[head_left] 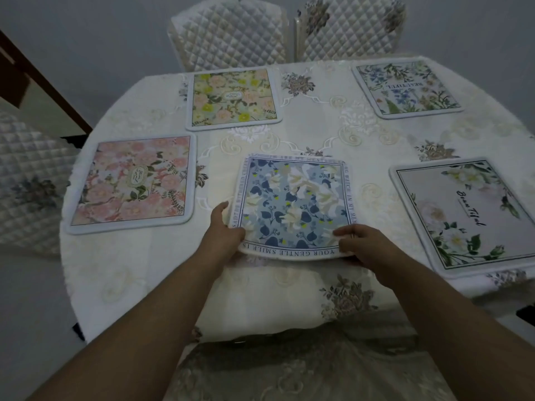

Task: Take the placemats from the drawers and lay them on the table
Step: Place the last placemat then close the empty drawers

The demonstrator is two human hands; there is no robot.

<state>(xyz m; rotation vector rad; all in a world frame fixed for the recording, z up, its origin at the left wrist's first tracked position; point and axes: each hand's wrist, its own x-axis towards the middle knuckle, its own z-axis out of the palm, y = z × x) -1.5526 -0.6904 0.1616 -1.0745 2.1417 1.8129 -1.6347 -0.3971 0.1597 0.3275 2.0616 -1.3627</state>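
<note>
A blue floral placemat (292, 204) with lettering round its border lies near the front middle of the round table (318, 134), its near edge lifted slightly. My left hand (224, 230) grips its near left corner, and my right hand (362, 244) grips its near right corner. Other placemats lie flat around it: a pink floral placemat (133, 180) at the left, a yellow floral placemat (233, 96) at the far left, a blue-and-green sprig placemat (405, 88) at the far right, and a white rose placemat (466, 215) at the right.
The table wears a cream embroidered cloth that hangs over the near edge (289, 357). Two quilted chairs (228, 33) (350, 27) stand at the far side and another quilted chair (29, 180) at the left. A dark wooden frame (37, 82) runs along the left wall.
</note>
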